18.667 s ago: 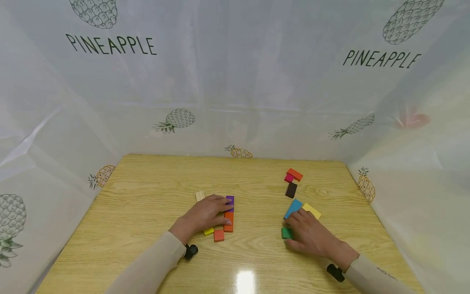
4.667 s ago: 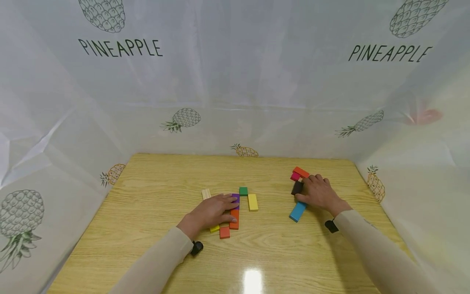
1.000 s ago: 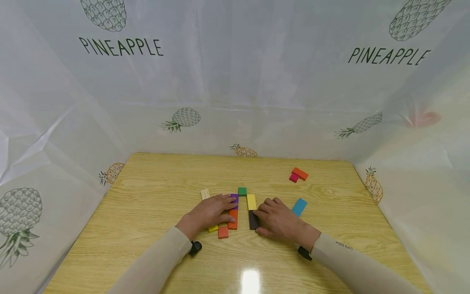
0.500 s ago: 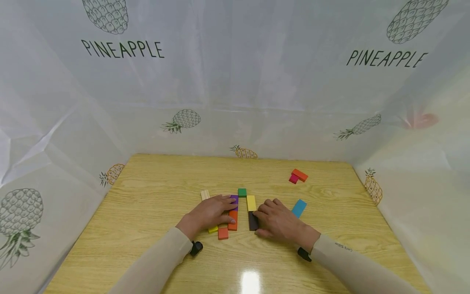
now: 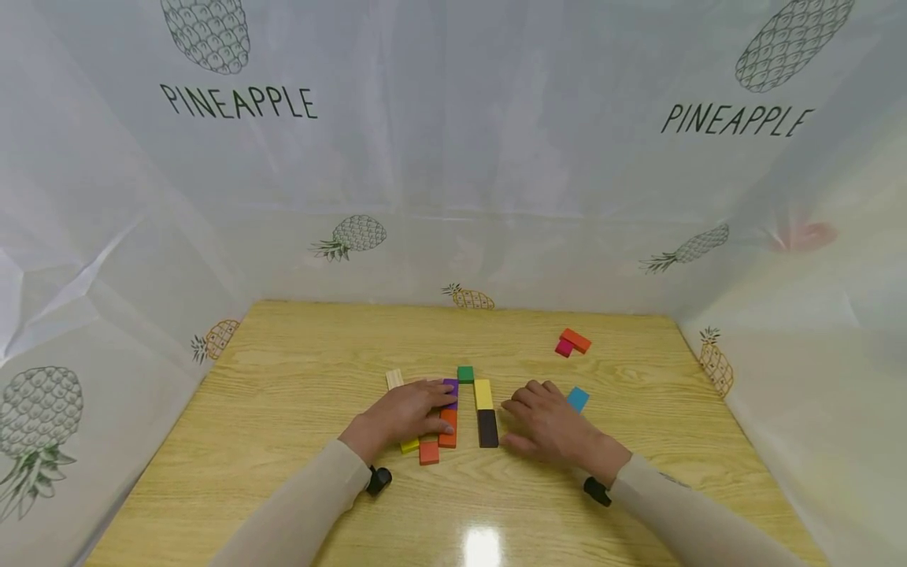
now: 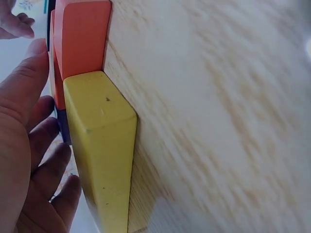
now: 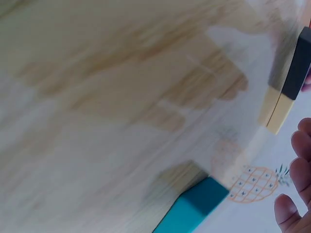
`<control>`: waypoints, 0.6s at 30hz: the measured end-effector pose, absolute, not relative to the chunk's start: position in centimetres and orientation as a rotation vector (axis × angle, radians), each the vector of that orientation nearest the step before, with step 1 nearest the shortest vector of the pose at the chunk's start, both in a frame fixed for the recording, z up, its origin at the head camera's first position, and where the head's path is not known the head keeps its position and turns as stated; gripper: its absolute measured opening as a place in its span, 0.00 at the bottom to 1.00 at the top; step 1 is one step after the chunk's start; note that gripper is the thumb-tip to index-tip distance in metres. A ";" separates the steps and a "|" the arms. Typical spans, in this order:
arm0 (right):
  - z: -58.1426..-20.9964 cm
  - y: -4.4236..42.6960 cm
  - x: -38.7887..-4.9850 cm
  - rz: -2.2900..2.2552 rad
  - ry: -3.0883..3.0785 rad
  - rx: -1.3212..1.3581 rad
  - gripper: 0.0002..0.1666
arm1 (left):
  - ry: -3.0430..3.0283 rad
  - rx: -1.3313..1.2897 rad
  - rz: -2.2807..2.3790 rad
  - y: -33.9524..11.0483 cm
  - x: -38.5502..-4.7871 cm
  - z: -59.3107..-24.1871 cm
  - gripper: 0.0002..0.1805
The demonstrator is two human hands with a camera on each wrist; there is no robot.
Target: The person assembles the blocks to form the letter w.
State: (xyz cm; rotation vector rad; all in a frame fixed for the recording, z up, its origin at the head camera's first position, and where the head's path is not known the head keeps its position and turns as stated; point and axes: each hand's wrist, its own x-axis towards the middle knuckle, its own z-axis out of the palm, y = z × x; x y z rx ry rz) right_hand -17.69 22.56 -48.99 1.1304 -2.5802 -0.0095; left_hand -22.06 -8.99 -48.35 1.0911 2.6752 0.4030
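My left hand [image 5: 402,411] lies over a group of wooden blocks, fingertips resting on the purple block [image 5: 451,383] and thumb at the orange block [image 5: 447,441]. A yellow block [image 6: 99,131] under that hand adjoins a coral block [image 6: 85,39] in the left wrist view. To the right, a second yellow block [image 5: 483,394] and a black block [image 5: 487,429] form a line end to end, with a green block [image 5: 464,375] at their far left. My right hand [image 5: 549,421] is just right of the black block, apart from it, fingers loosely bent and holding nothing.
A blue block [image 5: 577,398] lies partly hidden behind my right hand. Farther back, a red-orange block [image 5: 576,340] touches a small magenta block [image 5: 564,348]. A pale wood block [image 5: 394,379] shows beyond my left hand. Pineapple-printed sheeting [image 5: 496,236] encloses the wooden table [image 5: 319,339].
Over the earlier frames the green, yellow and black blocks came from the right to beside the left group. Just now my right hand has let go of the black block and drawn slightly right.
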 end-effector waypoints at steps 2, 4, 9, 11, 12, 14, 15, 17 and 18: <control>-49.0 23.1 -17.6 -0.016 -2.591 1.110 0.29 | 2.674 1.094 0.419 -8.9 -22.1 -48.5 0.37; -49.0 23.5 -17.5 -0.019 -2.603 1.092 0.30 | 2.681 1.106 0.427 -8.8 -22.1 -48.5 0.36; -49.1 24.7 -17.5 -0.020 -2.610 1.048 0.29 | 2.731 1.169 0.418 -8.2 -21.8 -48.4 0.32; -49.1 25.1 -17.6 -0.023 -2.601 1.033 0.28 | 2.749 1.200 0.412 -7.6 -21.6 -48.2 0.30; -49.1 25.3 -17.5 -0.019 -2.599 1.027 0.29 | 2.750 1.213 0.422 -7.3 -21.5 -48.0 0.30; -49.2 25.6 -17.5 -0.022 -2.591 1.012 0.29 | 2.747 1.247 0.423 -6.5 -21.2 -47.8 0.29; -49.2 25.7 -17.6 -0.020 -2.587 1.005 0.29 | 2.738 1.261 0.429 -6.1 -21.1 -47.8 0.28; -49.2 25.9 -17.6 -0.011 -2.587 0.993 0.29 | 2.717 1.283 0.422 -5.3 -20.8 -47.7 0.28; -49.2 26.0 -17.6 -0.005 -2.589 0.986 0.29 | 2.710 1.295 0.417 -5.0 -20.7 -47.7 0.28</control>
